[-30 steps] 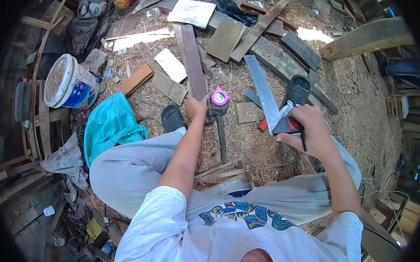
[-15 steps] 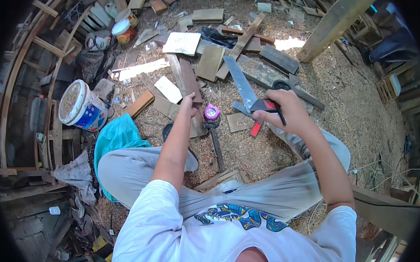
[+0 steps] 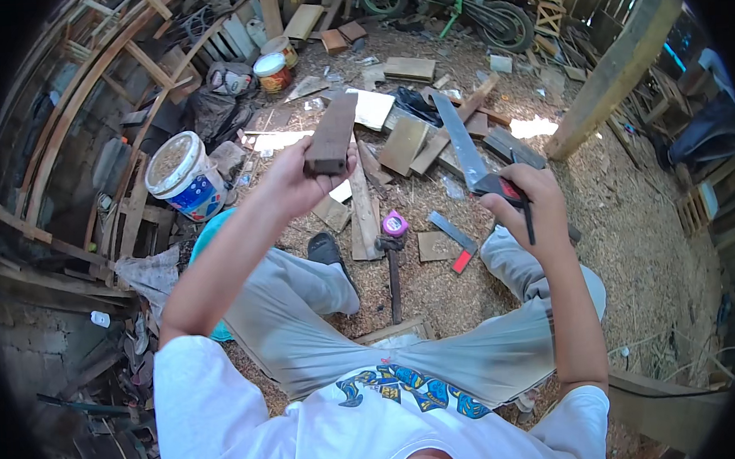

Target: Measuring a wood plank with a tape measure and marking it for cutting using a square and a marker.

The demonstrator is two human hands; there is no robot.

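The brown board [image 3: 333, 133] has risen, gripped in the left hand [image 3: 294, 179], right hand [image 3: 537, 206] holding a metal square [image 3: 460, 144]

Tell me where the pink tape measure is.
In the head view, the pink tape measure lies near the centre, just beyond the hammer, with a pale plank to its left.

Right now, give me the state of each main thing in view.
Left hand: closed around the dark plank.
Dark plank: held off the ground.
Right hand: closed on the metal-bladed tool.
Metal-bladed tool: held, blade pointing away from the person.
Pink tape measure: on the ground.
Hammer: lying on the ground.
Red-handled tool: lying flat.
White-and-blue bucket: standing.
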